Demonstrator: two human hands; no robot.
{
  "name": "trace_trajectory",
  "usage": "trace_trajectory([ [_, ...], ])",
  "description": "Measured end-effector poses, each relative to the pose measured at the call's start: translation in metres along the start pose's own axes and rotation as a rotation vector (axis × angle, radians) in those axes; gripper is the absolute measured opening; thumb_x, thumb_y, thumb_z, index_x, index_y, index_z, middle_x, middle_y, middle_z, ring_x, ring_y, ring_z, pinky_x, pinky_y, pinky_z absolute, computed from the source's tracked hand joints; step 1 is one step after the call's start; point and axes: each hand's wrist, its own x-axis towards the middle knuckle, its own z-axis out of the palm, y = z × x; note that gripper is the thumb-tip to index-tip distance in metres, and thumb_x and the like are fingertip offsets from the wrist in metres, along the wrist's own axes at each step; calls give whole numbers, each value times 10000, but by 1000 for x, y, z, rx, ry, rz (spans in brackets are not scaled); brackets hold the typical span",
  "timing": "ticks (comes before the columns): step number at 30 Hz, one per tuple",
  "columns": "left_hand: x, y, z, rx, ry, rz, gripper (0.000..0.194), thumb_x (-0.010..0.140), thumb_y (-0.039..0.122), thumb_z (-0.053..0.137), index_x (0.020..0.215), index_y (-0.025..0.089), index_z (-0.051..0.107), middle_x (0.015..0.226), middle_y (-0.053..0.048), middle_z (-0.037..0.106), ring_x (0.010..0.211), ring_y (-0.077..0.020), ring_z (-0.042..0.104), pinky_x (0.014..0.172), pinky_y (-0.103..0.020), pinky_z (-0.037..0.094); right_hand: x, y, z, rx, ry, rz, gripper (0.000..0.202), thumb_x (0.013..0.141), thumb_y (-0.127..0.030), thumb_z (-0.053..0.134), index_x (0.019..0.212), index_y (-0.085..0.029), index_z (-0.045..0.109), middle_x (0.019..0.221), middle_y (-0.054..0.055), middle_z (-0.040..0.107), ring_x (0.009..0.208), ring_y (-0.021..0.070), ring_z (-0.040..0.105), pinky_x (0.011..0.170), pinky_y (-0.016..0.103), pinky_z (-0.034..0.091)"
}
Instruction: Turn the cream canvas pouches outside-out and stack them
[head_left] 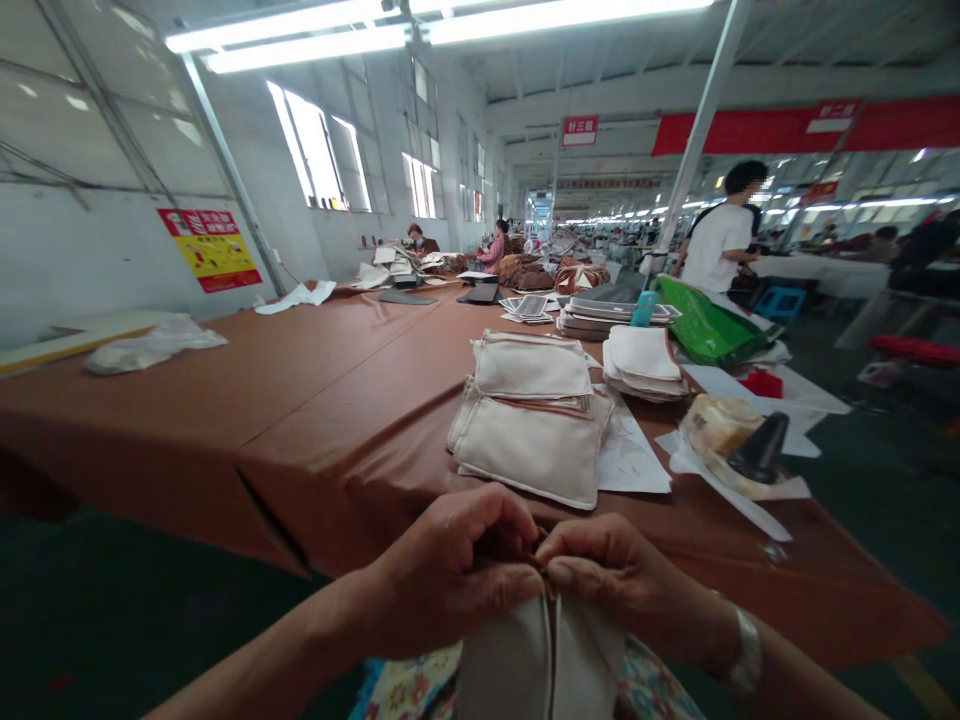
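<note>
Both hands, left and right, pinch the cream fabric piece with brown edging, seemingly to steady its seam. Cream padded panels sit stacked ahead, probably for easy reach.

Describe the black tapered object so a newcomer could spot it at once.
On the brown-covered table, find the big cream stack at the front. Well to its right is the black tapered object, set apart from the yellowish bundle touching it by its dark colour and narrowing shape.
</note>
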Motion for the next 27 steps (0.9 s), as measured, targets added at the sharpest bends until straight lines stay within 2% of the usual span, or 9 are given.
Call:
trace_trajectory([
  [2, -4, -2, -4, 89, 39, 78, 142, 841, 184, 600, 959, 162, 525, 843, 0, 538, 705, -106, 474, 634, -195, 417, -1, 3, 1, 100, 32, 23, 285, 906, -359, 635, 873, -88, 715, 792, 27, 595, 711, 105, 477, 660, 199, 371],
  [5, -9, -4, -5, 267, 85, 239, 119, 866, 77, 507, 932, 166, 549, 1046, -62, 554, 901, -133, 550, 802, -224, 449, -2, 8, 3, 199, 61, 82, 264, 879, -344, 677, 904, -89, 740, 781, 35, 634, 668, 92, 493, 627, 186, 375],
  [7, -11, -4, -3, 403, 68, 276, 167, 897, 63, 449, 929, 160, 582, 1112, -75, 546, 871, -115, 574, 770, -204, 455, -2, 10, 5, 234, 71, 97, 265, 855, -346, 703, 919, -93, 755, 805, 52, 665, 670, 99, 526, 628, 187, 400],
  [11, -10, -3, 2, 623, -14, 230, 169, 940, 131, 433, 962, 139, 600, 1028, -60, 591, 692, -96, 558, 645, -204, 453, -1, 11, 7, 286, 83, 117, 277, 841, -360, 716, 956, -115, 772, 847, 75, 700, 687, 117, 575, 638, 197, 437],
  [15, -8, -6, 7, 761, -59, 236, 196, 973, 164, 395, 918, 159, 583, 921, -31, 594, 675, -131, 518, 632, -266, 424, -1, 13, 8, 287, 84, 100, 242, 859, -346, 701, 969, -141, 771, 787, 47, 687, 666, 103, 555, 639, 192, 423],
  [19, -8, -3, 11, 879, -130, 245, 153, 939, 114, 422, 909, 149, 567, 916, -45, 556, 677, -152, 484, 583, -287, 400, -2, 10, 10, 171, 55, 82, 301, 886, -373, 661, 989, -109, 760, 784, 47, 656, 673, 108, 510, 648, 209, 401],
  [23, -7, 5, 11, 942, -206, 231, 126, 896, 81, 457, 873, 132, 570, 862, -62, 539, 730, -185, 492, 514, -283, 363, 0, 4, 13, 69, 12, 44, 343, 894, -401, 633, 943, -83, 752, 762, 36, 604, 673, 114, 463, 629, 219, 373],
  [25, -5, 8, 10, 920, -193, 221, 104, 856, 59, 479, 851, 122, 561, 856, -71, 545, 710, -181, 481, 526, -285, 369, 0, 2, 13, 50, -13, 38, 352, 898, -404, 626, 933, -73, 742, 764, 34, 584, 677, 113, 446, 623, 219, 357],
  [27, -2, 7, 6, 797, -151, 196, 113, 826, 35, 477, 846, 125, 542, 879, -73, 552, 715, -165, 479, 592, -272, 404, 0, 2, 11, 50, -29, 46, 352, 897, -399, 629, 934, -65, 731, 761, 31, 567, 677, 110, 430, 621, 216, 342],
])
